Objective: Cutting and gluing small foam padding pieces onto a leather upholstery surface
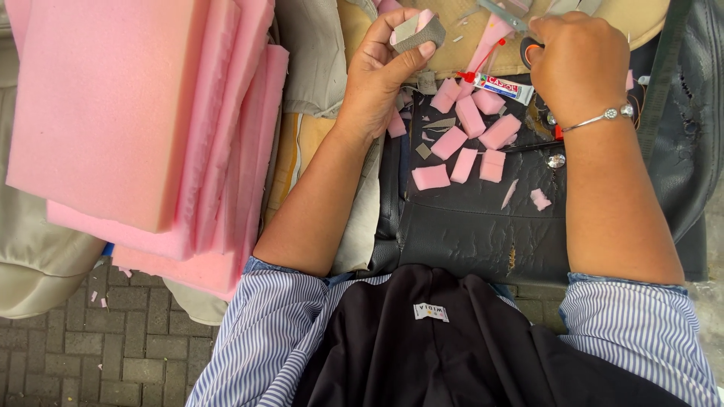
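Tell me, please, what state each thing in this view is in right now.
left hand: closed around a small foam piece.
small foam piece: pink, grey-covered, pinched between thumb and fingers.
right hand: gripping scissors.
scissors: held; whether the blades are open cannot be told.
glue tube: lying flat, red cap on.
cut foam blocks: loose, scattered on black seat cover.
foam sheets: stacked, uncut.

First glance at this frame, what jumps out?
The stack of pink foam sheets filling the left side. Next, the left hand at top centre, holding a small grey-and-pink foam piece. The right hand grips orange-handled scissors above small pink foam blocks scattered on black leather.
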